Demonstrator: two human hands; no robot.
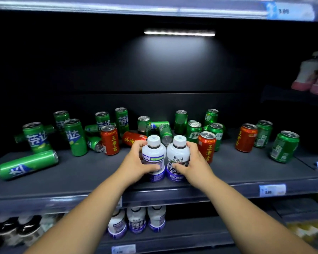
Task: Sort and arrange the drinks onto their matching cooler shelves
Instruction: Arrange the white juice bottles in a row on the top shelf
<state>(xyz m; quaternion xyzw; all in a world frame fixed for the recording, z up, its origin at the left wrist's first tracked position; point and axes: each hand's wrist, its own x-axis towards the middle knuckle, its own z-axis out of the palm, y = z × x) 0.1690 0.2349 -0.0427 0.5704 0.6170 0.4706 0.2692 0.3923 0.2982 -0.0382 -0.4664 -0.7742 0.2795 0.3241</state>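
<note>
Two small white bottles with purple bases stand upright side by side near the front edge of the dark cooler shelf [246, 173], at its middle, long axes vertical, white caps up and labels turned toward the camera. The left hand [136, 162] grips the left bottle [152, 153], fingers curled round its far left side and thumb across the lower label. The right hand [194, 162] grips the right bottle [178, 153] in the mirror pose. The two bottles sit so close that their bodies look to be touching. Behind them the shelf carries a loose scatter of cans, most upright: tall green cans [75, 138] to the left, shorter green cans [194, 132] at centre and right, and red cans [109, 141] mixed among them, one [207, 148] just beside the right hand. Several lie on their sides — a long green can [28, 165] at front left, its axis running left to right with the silver top at the right end, and a red can [134, 138] just behind the left hand, also lying crosswise. On the shelf below stand more white bottles [136, 220] of the same purple-based kind, upright in a row. A price tag [272, 189] is fixed to the shelf's front lip at the right.
</note>
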